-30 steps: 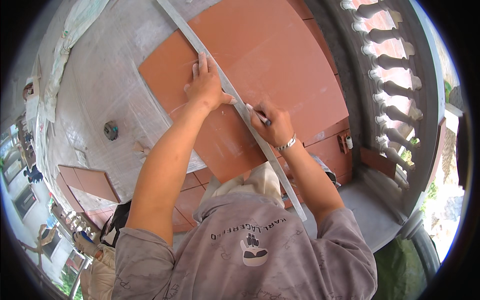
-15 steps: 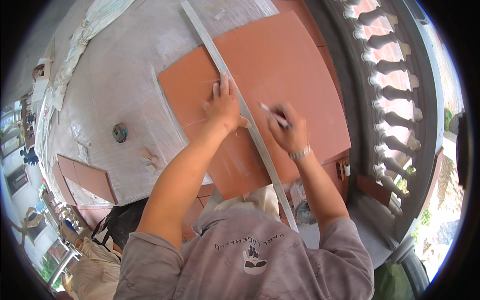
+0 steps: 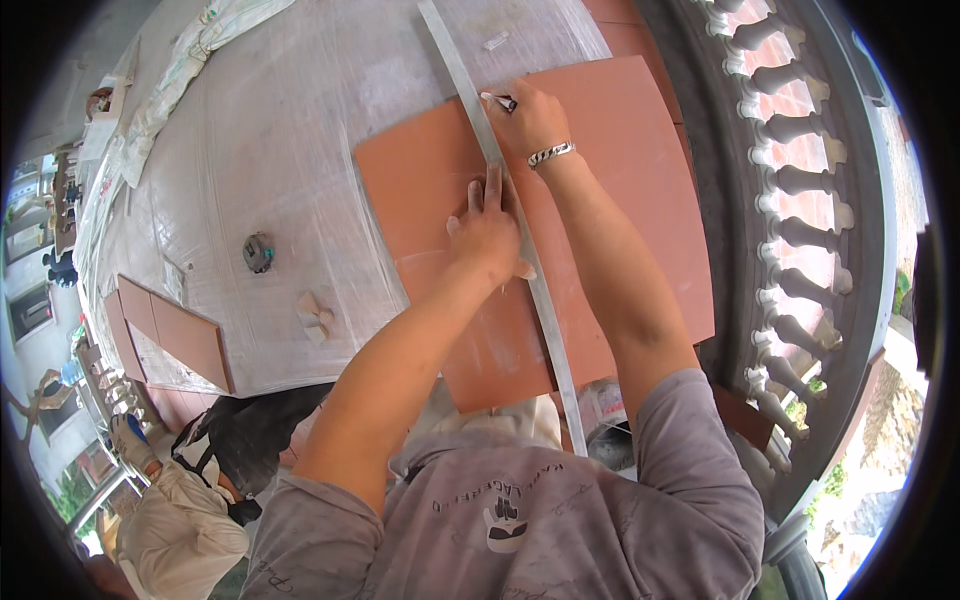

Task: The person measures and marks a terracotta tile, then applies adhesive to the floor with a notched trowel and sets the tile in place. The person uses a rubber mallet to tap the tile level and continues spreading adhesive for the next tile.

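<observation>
A large reddish-brown tile [image 3: 640, 220] lies before me on a plastic-covered surface. Across it runs a long metal straightedge [image 3: 553, 345], from beyond the far edge to past the near edge. My left hand [image 3: 488, 235] presses down on the tile and the straightedge, its fingers stretched out and the thumb apart. Near the tile's far edge, my right hand [image 3: 535, 122] grips a slim white-and-dark marker [image 3: 491, 99]. The marker's tip is beside the straightedge; whether it touches the tile I cannot tell.
On the plastic sheeting [image 3: 310, 160] to the left sit a round tape measure [image 3: 258, 253], a small broken piece [image 3: 314, 318] and cut tile pieces [image 3: 190, 345]. A stone balustrade [image 3: 805, 181] stands at the right. Another person [image 3: 185, 540] is at the lower left.
My right hand has moved away from me with the marker, from mid-tile to the far edge beside the straightedge. My left hand still presses on the straightedge. The view has shifted slightly.
</observation>
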The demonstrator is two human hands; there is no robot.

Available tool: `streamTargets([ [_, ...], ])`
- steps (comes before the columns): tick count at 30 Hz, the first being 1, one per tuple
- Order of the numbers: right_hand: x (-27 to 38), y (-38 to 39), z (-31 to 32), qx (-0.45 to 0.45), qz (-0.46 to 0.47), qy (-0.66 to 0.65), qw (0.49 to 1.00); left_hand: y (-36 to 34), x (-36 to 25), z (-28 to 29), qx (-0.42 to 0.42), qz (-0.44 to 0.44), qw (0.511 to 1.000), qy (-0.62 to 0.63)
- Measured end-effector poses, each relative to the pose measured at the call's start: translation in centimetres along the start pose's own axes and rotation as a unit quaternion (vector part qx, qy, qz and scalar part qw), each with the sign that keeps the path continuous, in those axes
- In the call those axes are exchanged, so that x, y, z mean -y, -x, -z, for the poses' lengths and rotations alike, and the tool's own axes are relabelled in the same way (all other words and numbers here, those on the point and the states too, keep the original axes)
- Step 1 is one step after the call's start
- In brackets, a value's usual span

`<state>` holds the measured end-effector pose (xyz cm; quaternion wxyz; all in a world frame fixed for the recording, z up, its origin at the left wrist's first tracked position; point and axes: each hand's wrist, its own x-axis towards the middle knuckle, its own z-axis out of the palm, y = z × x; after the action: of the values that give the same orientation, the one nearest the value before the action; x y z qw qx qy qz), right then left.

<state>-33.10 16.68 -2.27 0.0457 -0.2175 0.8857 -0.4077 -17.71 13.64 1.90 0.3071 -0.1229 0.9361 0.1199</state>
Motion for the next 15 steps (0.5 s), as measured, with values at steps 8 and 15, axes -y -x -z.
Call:
streamTargets([
  [8,-0.2,7.1,4.4,0.099,0.024,0.037,0.994,0.2,-0.3,0.4,0.016,0.009,1.000,-0.011],
  [15,0.2,18.0,9.0,0.149,-0.049,0.046,0.987,0.2,-0.6,0.1,-0.007,0.019,1.000,0.013],
])
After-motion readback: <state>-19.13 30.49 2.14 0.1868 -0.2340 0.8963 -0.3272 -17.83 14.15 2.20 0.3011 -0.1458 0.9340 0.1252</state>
